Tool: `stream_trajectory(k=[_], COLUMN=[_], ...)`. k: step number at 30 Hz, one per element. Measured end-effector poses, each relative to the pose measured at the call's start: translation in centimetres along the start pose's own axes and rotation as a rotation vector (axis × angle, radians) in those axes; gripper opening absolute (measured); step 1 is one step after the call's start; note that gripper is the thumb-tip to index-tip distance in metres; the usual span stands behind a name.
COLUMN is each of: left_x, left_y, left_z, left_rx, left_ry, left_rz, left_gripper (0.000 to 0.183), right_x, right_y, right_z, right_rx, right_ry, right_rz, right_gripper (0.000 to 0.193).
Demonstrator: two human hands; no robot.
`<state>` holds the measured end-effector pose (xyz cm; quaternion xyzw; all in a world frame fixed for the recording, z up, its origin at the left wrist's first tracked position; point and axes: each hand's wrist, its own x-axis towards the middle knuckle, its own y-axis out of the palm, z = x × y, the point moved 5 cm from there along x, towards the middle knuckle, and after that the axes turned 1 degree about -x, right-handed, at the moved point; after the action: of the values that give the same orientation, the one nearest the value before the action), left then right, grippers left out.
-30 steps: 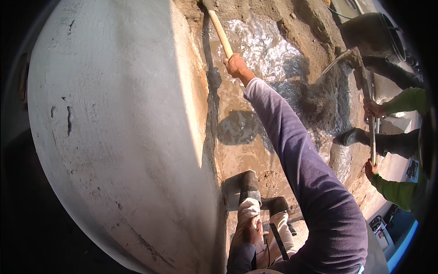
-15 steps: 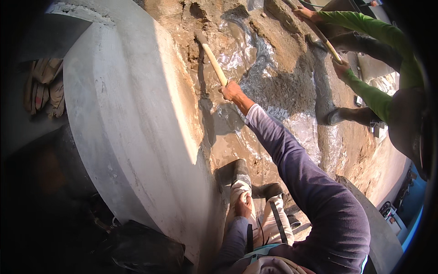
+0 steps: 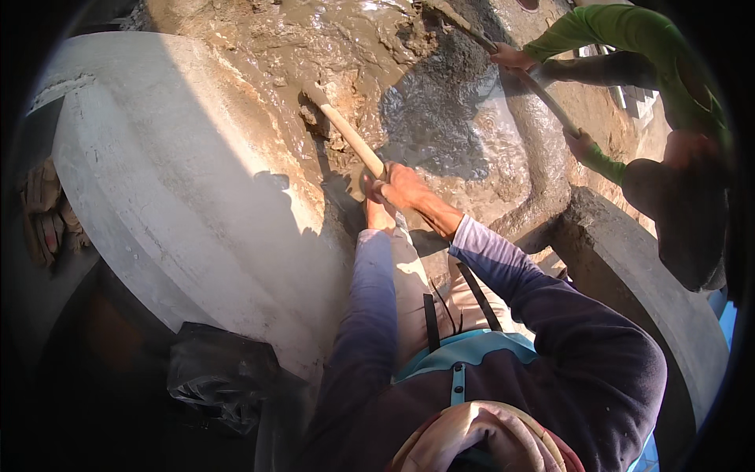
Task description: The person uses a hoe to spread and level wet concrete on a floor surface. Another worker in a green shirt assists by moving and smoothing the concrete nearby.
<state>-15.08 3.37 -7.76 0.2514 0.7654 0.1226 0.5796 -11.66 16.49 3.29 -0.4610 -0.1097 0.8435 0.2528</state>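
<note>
My right hand [image 3: 406, 187] is closed round the near part of a pale wooden tool handle [image 3: 352, 138]. My left hand [image 3: 378, 211] grips near the handle's lower end, just beside and below the right one, which partly covers it. The handle slants away to the upper left, and its far end meets muddy ground. Whatever head the tool has cannot be made out. Wet grey-brown mud [image 3: 346, 35] and a shiny puddle [image 3: 440, 126] spread ahead of my hands.
A curved concrete wall [image 3: 181, 173] runs along my left. At the upper right a co-worker in a green sleeve [image 3: 605, 31] holds another long-handled tool [image 3: 550, 102]. A second concrete edge [image 3: 653, 275] stands at my right; a black plastic bag [image 3: 216, 370] sits lower left.
My left hand has come up from my thigh onto the handle. The right hand and handle have drawn closer to me. The co-worker's tool has shifted too, and my view has tilted.
</note>
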Motion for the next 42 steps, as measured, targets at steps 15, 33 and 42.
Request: stream_trajectory(k=[15,33,42], left_x=[-2.3,-7.7,-8.9], left_y=[-0.8,4.9,10.1], left_z=[9.3,24.1,22.8], left_rx=[-0.164,-0.065,-0.001], left_ry=[-0.259,-0.358,-0.443], left_rz=[-0.266,-0.317,-0.105], left_gripper=[0.043,0.043,0.042], right_x=[-17.9,-26.1,-29.9], right_y=[3.7,-3.8,-8.7], right_z=[-18.6,-30.1,-23.5], right_rx=[-0.394,-0.281,-0.059], right_ry=[-0.025,0.163,0.198], right_rz=[-0.002,0.122,0.138], right_gripper=[0.033,0.031,0.041])
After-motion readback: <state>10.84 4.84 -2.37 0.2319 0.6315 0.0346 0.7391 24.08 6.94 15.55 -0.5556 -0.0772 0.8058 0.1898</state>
